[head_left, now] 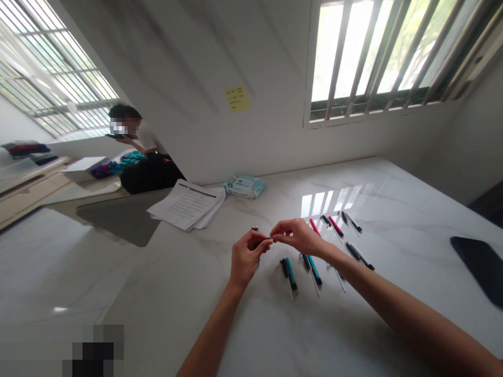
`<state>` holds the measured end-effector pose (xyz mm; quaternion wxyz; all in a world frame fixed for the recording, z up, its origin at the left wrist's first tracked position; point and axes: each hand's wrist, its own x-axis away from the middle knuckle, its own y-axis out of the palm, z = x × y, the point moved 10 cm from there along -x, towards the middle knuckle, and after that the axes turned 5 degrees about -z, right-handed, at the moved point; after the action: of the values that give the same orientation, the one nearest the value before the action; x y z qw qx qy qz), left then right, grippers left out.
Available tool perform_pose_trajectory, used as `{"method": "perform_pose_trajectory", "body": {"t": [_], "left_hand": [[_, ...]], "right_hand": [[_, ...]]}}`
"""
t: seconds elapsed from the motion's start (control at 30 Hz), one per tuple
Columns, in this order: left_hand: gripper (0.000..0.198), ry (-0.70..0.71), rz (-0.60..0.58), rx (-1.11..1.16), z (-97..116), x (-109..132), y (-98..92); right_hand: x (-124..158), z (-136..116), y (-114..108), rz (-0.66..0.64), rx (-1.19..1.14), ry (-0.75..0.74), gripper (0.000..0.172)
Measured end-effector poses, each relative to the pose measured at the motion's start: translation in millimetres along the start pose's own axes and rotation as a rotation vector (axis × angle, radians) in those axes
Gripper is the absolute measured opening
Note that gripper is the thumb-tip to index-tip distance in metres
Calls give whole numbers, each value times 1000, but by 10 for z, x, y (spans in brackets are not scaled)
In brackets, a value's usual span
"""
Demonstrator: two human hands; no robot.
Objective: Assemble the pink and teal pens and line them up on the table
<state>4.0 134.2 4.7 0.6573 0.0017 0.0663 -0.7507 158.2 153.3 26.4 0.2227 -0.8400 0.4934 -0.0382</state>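
My left hand [244, 257] is closed in a pinch around a small dark pen part, most of it hidden by the fingers. Fingertips of my right hand [296, 235] meet the left ones and pinch the near end of the same piece. Just beyond my left fingers, dark tips [255, 228] show. Sets of pen parts lie on the table to the right: a teal barrel [290, 270] with black pieces and a white refill, another teal barrel [314, 268], a red barrel [336, 225], a black set [351, 221] and a grey-and-black set [360, 256]. My right forearm covers some parts.
On the white marbled table [188, 314] are stacked printed sheets [186, 204] and a wet-wipes pack [244, 186] near the wall. A dark flat object [477, 264] lies at the right edge. A person [145, 152] sits beyond the wall at left.
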Motion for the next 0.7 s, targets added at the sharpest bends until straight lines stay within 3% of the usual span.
{"method": "perform_pose_trajectory", "body": {"t": [0.13, 0.33, 0.53, 0.7], "left_hand": [[28, 111, 7, -207, 145, 39, -3], [27, 178, -6, -338, 252, 77, 26], [29, 200, -9, -359, 281, 78, 39], [26, 232, -48, -397, 285, 92, 81]], "right_hand": [[13, -29, 27, -32, 98, 25, 17], [43, -104, 74, -103, 181, 28, 41], [41, -73, 22, -134, 98, -6, 18], [36, 9, 59, -182, 130, 31, 19]]}}
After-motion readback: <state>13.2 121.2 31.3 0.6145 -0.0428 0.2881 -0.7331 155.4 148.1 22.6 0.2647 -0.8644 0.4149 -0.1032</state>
